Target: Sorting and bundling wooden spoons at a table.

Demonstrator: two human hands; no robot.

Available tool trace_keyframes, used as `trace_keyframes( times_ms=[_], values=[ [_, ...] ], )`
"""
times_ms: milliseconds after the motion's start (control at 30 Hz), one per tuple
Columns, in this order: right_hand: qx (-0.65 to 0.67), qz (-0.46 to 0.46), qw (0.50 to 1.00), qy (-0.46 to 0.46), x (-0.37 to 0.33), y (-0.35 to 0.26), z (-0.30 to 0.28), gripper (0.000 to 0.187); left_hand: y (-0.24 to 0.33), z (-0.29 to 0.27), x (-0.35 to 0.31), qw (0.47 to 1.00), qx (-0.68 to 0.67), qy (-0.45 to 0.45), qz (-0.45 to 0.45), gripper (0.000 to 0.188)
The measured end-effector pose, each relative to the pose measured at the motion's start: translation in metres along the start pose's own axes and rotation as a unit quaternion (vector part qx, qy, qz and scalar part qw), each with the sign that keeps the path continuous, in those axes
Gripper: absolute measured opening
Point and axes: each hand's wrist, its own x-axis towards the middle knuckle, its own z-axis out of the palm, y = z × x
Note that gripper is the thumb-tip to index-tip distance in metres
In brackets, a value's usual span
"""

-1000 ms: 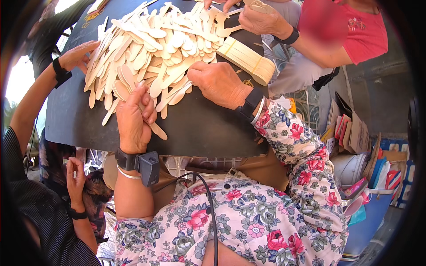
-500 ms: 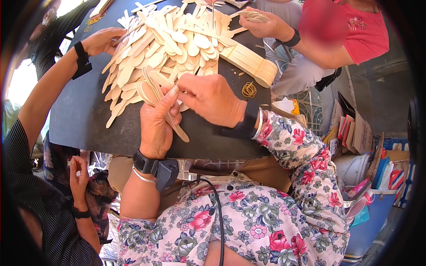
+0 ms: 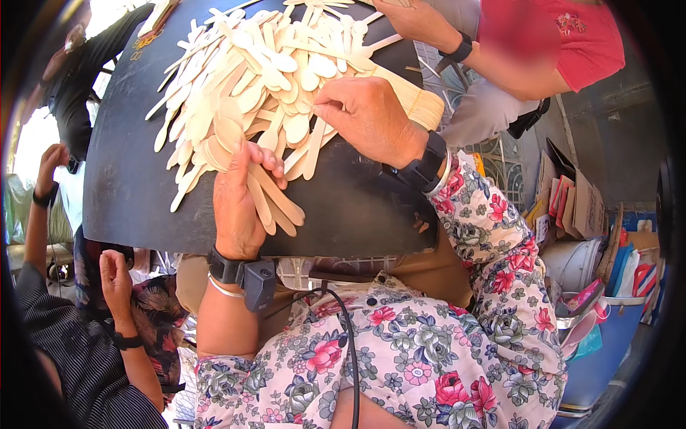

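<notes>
Pale wooden spoons [image 3: 261, 71] lie in a loose heap on the dark table. My left hand [image 3: 243, 196] is closed around a small fanned bunch of wooden spoons [image 3: 275, 204], bowls toward the heap and handle ends sticking out near my wrist. Over the right side of the heap, my right hand [image 3: 375, 118] pinches with thumb and forefinger at the upper end of a single wooden spoon [image 3: 314, 149]. Its fingertips partly hide that end. Beside this hand lies a long stacked bundle of wooden spoons [image 3: 411, 93], partly covered by it.
The dark table [image 3: 343, 225] has a curved edge close to my body. Across it, a co-worker's hand [image 3: 421, 25] holds pale wooden pieces. Another person's hands [image 3: 116, 279] are at the left, off the table. A blue bin [image 3: 607, 350] and cardboard [image 3: 579, 204] stand at right.
My right hand has moved away from the bunch in my left hand, to the heap's right side. The left co-worker's arm has withdrawn from the heap. The far co-worker's hand has shifted up.
</notes>
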Motion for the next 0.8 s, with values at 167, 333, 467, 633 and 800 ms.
trace_keyframes(
  times_ms=[167,333,467,633,800],
  values=[
    [-0.068,0.012,0.996,-0.059,-0.011,0.009,0.002,0.015,0.004,-0.005,0.000,0.996,0.076,0.047,0.029,0.031],
    [-0.094,0.044,0.979,-0.175,-0.020,-0.010,0.014,0.026,0.002,-0.006,0.003,0.989,0.096,0.094,0.057,0.029],
    [-0.098,0.067,0.974,-0.192,-0.026,-0.028,0.031,0.025,0.001,-0.006,0.004,0.989,0.073,0.117,0.046,0.029],
    [-0.106,0.087,0.973,-0.183,-0.031,-0.027,0.031,0.018,0.000,-0.008,0.006,0.990,0.095,0.101,0.008,0.026],
    [-0.079,0.072,0.981,-0.164,-0.039,-0.029,0.016,0.019,-0.001,-0.009,0.005,0.991,0.097,0.096,0.002,0.023]
  ],
)
